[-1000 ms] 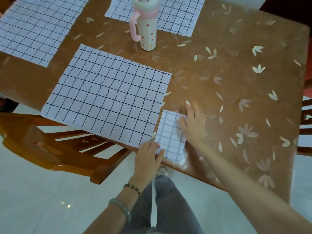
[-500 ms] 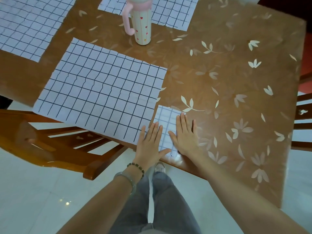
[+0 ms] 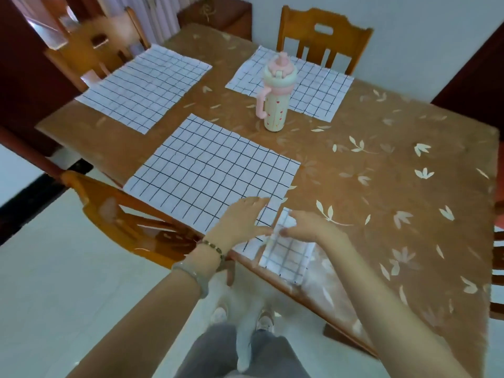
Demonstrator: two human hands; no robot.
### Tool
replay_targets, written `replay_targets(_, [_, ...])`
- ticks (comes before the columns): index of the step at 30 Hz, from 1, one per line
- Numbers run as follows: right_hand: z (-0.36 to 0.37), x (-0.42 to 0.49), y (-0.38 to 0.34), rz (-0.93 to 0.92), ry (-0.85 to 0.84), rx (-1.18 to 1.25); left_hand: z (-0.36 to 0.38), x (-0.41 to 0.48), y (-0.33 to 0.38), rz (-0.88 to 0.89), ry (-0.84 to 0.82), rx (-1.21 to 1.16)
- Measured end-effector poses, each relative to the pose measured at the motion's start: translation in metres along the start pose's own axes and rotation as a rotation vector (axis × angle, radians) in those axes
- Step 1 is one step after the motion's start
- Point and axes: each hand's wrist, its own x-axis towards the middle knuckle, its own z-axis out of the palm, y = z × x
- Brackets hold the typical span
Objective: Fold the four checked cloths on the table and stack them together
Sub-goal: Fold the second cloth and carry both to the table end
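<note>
A small folded checked cloth lies at the table's near edge. My right hand curls over its far end, fingers pinching the crumpled, slightly raised edge. My left hand hovers with fingers spread over the near right corner of a large flat checked cloth, its thumb reaching toward the folded one. Two more checked cloths lie spread flat: one at the far left and one at the far right.
A pink and cream bottle with a handle stands at the front edge of the far right cloth. The brown table has a leaf pattern. Wooden chairs stand at the near left, far left and far side.
Both hands have lifted from pressing the folded cloth flat. The right hand now pinches its far edge, the left has shifted left over the spread cloth. The view has tilted up.
</note>
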Motion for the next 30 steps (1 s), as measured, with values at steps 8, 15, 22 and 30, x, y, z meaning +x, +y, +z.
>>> replay_targets(8, [-0.033,-0.05,-0.118,-0.448,0.261,0.742,-0.098,-0.092,-0.089,-0.069,0.327,-0.851])
replay_targets(15, [0.001,-0.035,-0.214,-0.507,0.393,1.049,-0.12,-0.157,-0.193,-0.007,0.445,-1.147])
replay_targets(22, [0.039,-0.034,-0.294,-0.453,0.513,1.104,-0.149,-0.175,-0.274,0.121,0.329,-1.08])
replay_targets(30, [0.045,-0.039,-0.296,-0.299,0.651,1.156,-0.155,-0.14,-0.294,0.204,0.171,-1.079])
